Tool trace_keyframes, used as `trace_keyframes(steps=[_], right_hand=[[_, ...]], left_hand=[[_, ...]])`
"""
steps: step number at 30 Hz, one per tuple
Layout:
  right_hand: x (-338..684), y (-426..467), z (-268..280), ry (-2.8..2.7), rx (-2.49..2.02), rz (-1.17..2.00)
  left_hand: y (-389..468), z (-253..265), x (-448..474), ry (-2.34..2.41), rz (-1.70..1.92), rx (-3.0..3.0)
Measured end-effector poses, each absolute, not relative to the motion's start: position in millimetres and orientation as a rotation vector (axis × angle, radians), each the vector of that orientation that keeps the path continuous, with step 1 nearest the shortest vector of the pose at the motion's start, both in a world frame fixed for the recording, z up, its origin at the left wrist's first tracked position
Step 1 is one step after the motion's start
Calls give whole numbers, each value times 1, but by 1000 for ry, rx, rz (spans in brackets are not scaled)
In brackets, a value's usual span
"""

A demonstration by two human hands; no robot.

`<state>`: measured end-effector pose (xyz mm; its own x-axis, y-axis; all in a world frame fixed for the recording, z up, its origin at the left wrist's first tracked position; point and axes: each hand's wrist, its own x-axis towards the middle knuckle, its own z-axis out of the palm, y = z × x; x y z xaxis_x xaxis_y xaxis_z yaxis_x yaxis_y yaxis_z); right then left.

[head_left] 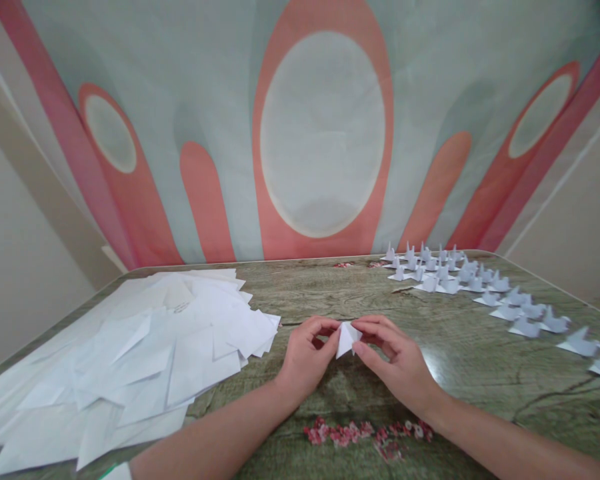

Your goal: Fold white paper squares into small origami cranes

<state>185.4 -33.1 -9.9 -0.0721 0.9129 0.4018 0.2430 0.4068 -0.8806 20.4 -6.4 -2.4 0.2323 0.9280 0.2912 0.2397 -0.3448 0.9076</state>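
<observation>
A small folded piece of white paper (347,339) is held between my two hands above the middle of the table. Its shape is pointed, with a sharp corner hanging down toward the lower left. My left hand (307,350) pinches its left side between thumb and fingers. On the opposite side, my right hand (393,350) grips it the same way, thumb below and forefinger along the top edge. To the left of my hands spreads a large pile of white paper sheets (200,333). Many folded paper cranes (525,325) stand to the right.
The wood-patterned table (300,290) carries a printed pink flower design (345,433) near its front. Behind its far edge hangs a green-grey and coral backdrop (323,133) with ovals. The cranes stand in rows from the back toward the right edge.
</observation>
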Motion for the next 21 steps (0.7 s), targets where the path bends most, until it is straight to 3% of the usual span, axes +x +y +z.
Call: trace_keyframes(steps=[21], right_hand=[[183, -35, -4, -1680, -1133, 742]], left_hand=[[-11, 3, 21, 1130, 1184, 1978]])
